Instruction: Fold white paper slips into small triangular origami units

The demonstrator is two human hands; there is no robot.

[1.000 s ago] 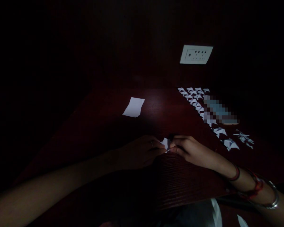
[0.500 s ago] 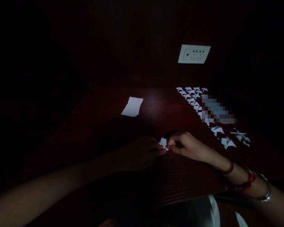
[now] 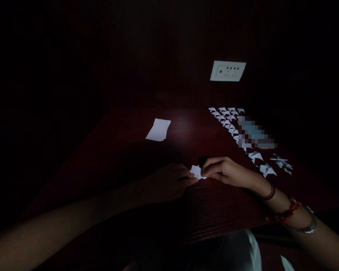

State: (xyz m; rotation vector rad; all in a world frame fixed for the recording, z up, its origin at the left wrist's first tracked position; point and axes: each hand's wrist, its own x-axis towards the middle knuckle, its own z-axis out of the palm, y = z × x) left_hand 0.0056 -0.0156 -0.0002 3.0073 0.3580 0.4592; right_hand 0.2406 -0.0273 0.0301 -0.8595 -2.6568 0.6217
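A small white folded paper piece lies on the dark red wooden table between my two hands. My left hand rests on the table with its fingertips pinched on the paper's left edge; a ring shows on one finger. My right hand presses closed fingers down on the paper's right side. Bangles and a red thread circle my right wrist. The scene is very dim.
A small stack of white paper slips lies at the table's middle back. Several folded white paper triangles run in a row at the right, beside a blurred patch. More folded pieces lie nearer. A white wall socket sits behind.
My right hand has lowered and flattened a little on the paper piece, and more of the paper now shows. The view has shifted slightly; my left hand stays put.
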